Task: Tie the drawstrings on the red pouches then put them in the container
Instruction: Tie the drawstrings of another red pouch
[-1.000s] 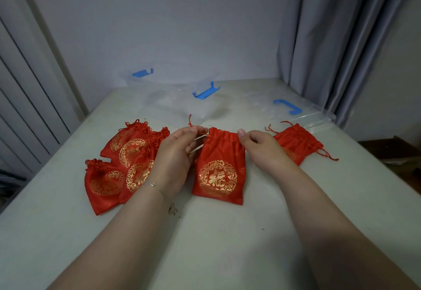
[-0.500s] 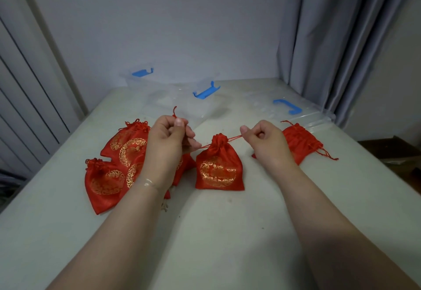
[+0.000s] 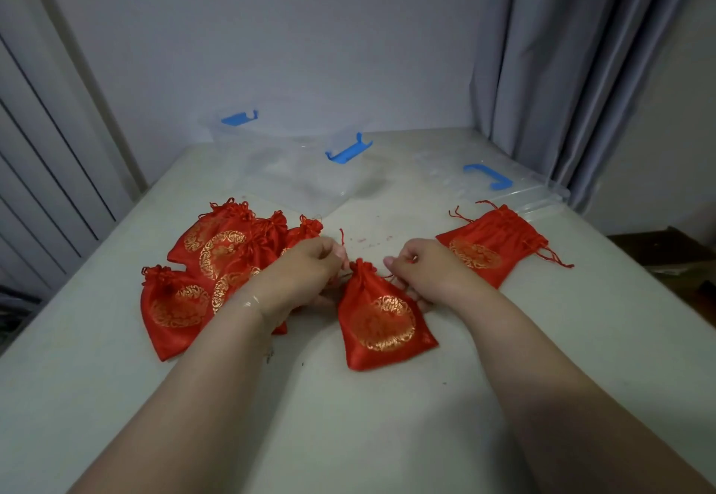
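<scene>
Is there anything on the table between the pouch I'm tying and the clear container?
Nothing visible. The pouch lies between both hands, and bare table runs from it to the clear container. The pile of pouches sits off to the left.

- Dim, even indoor light with a bluish cast.
- Soft shadows under both forearms on the table [image 3: 387,435].
- Wide-angle bending at left and right edges.
- Slight overall softness.

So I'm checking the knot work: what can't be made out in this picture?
- Knot on the middle pouch: head view, strings too thin, and left hand and right hand cover them.
- Pile of pouches: overlapping, left arm covers part; count unclear.
- Container: clear plastic, edges and contents hard to see.
- Right pouch: partly behind the right hand.
</scene>
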Action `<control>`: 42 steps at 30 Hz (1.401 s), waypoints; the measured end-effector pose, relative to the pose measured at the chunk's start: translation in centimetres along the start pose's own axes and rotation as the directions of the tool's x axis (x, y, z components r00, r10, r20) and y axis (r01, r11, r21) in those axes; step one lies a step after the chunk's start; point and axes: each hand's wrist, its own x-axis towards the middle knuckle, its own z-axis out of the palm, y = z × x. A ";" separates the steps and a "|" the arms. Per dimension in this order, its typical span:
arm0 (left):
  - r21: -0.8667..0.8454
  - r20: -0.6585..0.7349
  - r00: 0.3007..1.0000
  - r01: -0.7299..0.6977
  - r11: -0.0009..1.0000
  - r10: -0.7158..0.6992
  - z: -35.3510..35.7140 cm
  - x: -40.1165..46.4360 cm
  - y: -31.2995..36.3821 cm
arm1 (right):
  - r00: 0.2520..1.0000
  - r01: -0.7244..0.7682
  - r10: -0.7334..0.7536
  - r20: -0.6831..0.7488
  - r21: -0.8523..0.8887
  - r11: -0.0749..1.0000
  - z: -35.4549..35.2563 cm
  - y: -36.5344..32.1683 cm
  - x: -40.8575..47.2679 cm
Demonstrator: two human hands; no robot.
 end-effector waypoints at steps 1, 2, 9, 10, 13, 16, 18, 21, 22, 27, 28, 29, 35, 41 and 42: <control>0.150 -0.090 0.989 -0.107 0.983 0.121 -0.2 0.1 0.0 | 1.000 -0.006 0.006 -0.001 -0.040 0.999 0.1 0.1 0.0; 0.235 -0.159 0.956 -0.208 0.950 0.248 -0.2 0.0 0.2 | 1.000 -0.004 0.002 -0.017 -0.104 0.995 0.1 0.1 0.0; -0.015 -0.131 0.925 -0.362 0.932 0.357 1.6 0.1 0.2 | 0.967 0.205 -0.223 -0.124 -0.140 0.969 -0.8 -1.2 -0.7; 0.071 -0.159 0.921 -0.348 0.935 0.355 1.9 0.4 -0.3 | 0.968 0.227 -0.235 -0.092 -0.086 0.970 -0.9 -1.6 -1.0; 0.254 -0.190 0.912 -0.313 0.915 0.364 2.3 0.9 -0.8 | 0.962 0.273 -0.273 0.013 0.016 0.962 -0.6 -2.1 -1.8; 0.218 -0.098 0.944 -0.287 0.933 0.313 2.1 0.9 -0.5 | 0.939 0.341 -0.343 0.016 0.063 0.938 0.0 -2.3 -2.1; 0.174 0.025 0.969 -0.247 0.953 0.246 1.7 0.5 0.0 | 0.925 0.381 -0.381 -0.014 0.075 0.922 0.1 -2.5 -2.2; 0.254 0.093 0.949 -0.315 0.915 0.301 1.6 0.3 -0.1 | 0.901 0.433 -0.434 -0.019 0.115 0.894 0.2 -2.6 -2.3; 0.287 0.061 0.931 -0.361 0.887 0.360 1.7 0.3 -0.3 | 0.892 0.449 -0.452 -0.008 0.118 0.885 0.3 -2.7 -2.4; 0.338 -0.105 0.878 -0.410 0.848 0.466 2.2 0.7 -0.4 | 0.921 0.389 -0.374 -0.105 0.256 0.885 0.2 -2.8 -2.2; 0.321 -0.128 0.874 -0.410 0.854 0.468 2.2 0.8 -0.4 | 0.927 0.371 -0.349 -0.136 0.207 0.905 0.1 -2.5 -1.9; 0.312 -0.151 0.869 -0.411 0.857 0.471 2.0 0.8 -0.4 | 0.929 0.357 -0.339 -0.146 0.121 0.926 0.0 -2.3 -1.7; 0.154 -0.188 0.889 -0.394 0.906 0.418 1.8 0.7 -0.4 | 0.927 0.344 -0.367 -0.080 -0.210 0.915 0.3 -1.5 -1.0; -0.020 -0.189 0.915 -0.367 0.930 0.356 1.8 0.3 0.0 | 0.904 0.371 -0.379 -0.200 -0.075 0.925 -0.3 -1.7 -1.2; -0.040 -0.194 0.922 -0.350 0.936 0.336 1.8 0.3 0.0 | 0.899 0.376 -0.369 -0.235 -0.019 0.927 -0.6 -1.7 -1.2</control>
